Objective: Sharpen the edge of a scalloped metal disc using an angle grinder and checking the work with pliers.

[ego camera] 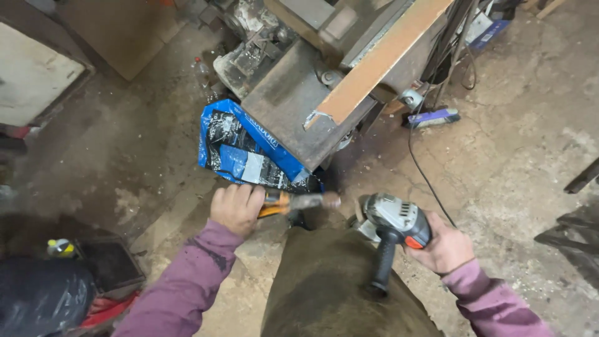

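Gripping an angle grinder (392, 218) by its body, the right hand (444, 249) is closed around the rear of the tool, with the black side handle (380, 267) hanging down just left of the knuckles, untouched. The grinder looks heavy and rigid for its size, with a hard, smooth casing; it would be best held at the body and the side handle together, well clear of the disc end, which faces toward the left hand. The left hand (237, 207) is clamped around the orange grip of a tool (299, 201) whose grey metal shaft points right, its tip just short of the grinder's head; what kind of tool it is I cannot tell. Both arms, in purple sleeves (187, 281), reach forward with elbows bent and the hands apart at about the same height above a dark trouser leg (331, 287). Beyond the left hand lies a blue and black bag (240, 150) under a metal bench (293, 106); a black cord (424, 175) runs away beyond the right hand.
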